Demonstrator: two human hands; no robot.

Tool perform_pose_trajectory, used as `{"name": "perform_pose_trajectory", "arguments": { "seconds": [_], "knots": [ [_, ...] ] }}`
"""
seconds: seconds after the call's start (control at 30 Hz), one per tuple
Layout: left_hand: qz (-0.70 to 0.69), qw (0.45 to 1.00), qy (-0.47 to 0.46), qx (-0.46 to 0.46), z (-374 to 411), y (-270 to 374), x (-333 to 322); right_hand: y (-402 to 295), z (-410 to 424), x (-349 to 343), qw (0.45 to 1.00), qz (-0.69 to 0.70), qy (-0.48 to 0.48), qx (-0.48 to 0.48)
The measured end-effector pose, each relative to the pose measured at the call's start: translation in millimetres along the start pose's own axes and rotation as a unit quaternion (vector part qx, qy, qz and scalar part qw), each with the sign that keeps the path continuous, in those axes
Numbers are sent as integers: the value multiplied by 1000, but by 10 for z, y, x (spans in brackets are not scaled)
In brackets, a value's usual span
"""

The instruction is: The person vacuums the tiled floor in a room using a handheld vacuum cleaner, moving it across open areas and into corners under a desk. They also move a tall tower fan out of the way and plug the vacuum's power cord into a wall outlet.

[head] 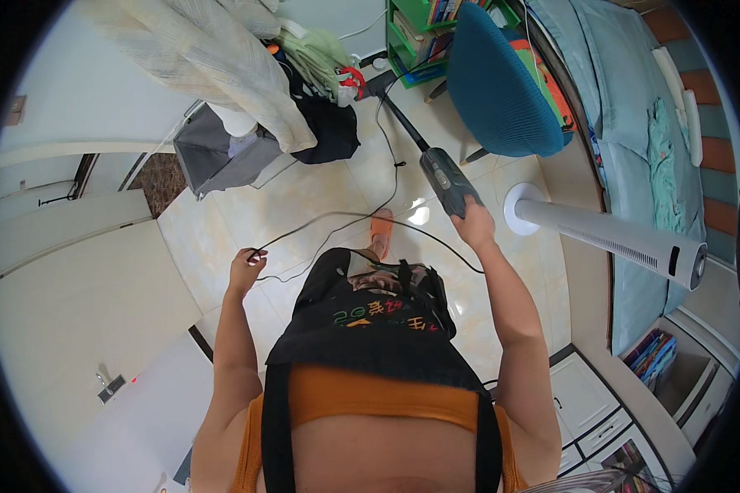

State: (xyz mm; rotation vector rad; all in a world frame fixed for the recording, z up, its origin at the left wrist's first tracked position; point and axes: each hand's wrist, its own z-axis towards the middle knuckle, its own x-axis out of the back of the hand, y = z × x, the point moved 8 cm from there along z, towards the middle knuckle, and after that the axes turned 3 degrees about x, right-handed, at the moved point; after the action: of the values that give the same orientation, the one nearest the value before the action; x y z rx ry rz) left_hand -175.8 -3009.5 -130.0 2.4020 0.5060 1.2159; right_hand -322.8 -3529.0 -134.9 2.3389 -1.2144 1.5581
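Note:
My right hand grips the handle end of a dark grey stick vacuum cleaner. Its black tube slopes away to a flat floor head beside the heaped clothes. Out to the left, my left hand pinches a dark power cord between thumb and fingers. From there the cord arcs across in front of me towards the right. Another stretch of cord, with a small tie on it, runs over the tiled floor up to the floor head.
A grey fabric hamper and draped clothes stand far left. Beyond the vacuum are a blue chair and a green bookshelf. On the right, a white tower fan stands by the bed. A door is at left.

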Motion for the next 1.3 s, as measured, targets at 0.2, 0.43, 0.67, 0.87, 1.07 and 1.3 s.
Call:
{"name": "perform_pose_trajectory", "arguments": {
  "seconds": [0.2, 0.43, 0.67, 0.87, 1.07, 1.3],
  "knots": [
    [-7, 999, -45, -19, 65, 64, -260, -150, 210, 280, 997, -69, 22, 36],
    [16, 996, -77, 52, -177, -471, -450, -182, 86, 174, 949, -243, 27, 197],
    [-45, 991, -75, 105, -284, -521, -508, 246, -48, 521, 989, -131, 9, 63],
    [-12, 993, -110, 39, -191, -233, -699, 94, 130, 243, 998, -24, 59, -9],
    [17, 995, -96, -5, -275, -99, -683, -430, 112, 121, 974, -143, -10, 174],
    [-30, 984, -139, 110, -449, -694, -867, -239, -37, 205, 888, -311, -30, 338]
  ]
}}
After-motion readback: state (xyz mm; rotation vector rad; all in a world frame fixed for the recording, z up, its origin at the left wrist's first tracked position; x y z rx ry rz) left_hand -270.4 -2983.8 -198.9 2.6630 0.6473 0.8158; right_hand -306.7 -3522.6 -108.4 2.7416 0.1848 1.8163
